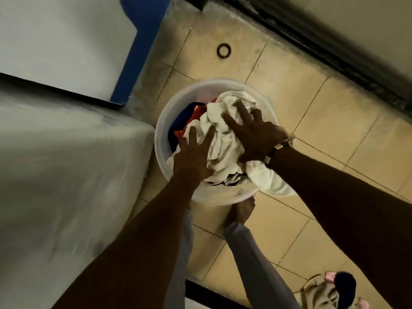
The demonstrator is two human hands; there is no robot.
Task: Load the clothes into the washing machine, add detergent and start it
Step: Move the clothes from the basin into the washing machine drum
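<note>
Clothes: white cloth (223, 139) sat on top in the round tub (160, 139) on the floor, blue and red cloth (182, 121) under it.
Left hand (194, 155): fingers spread, flat on the white cloth.
Right hand (254, 132): fingers spread, pressing the pile's right side.
Around: white machine (66, 163) left, touching the tub; floor drain (223, 50) far; small cloth heap (330, 291) near right.

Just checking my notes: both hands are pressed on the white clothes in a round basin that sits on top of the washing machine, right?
Not quite. The left hand and right hand are on the white clothes in the round basin, but the head view shows the basin standing on the tiled floor, beside the washing machine, not on top of it.
</note>
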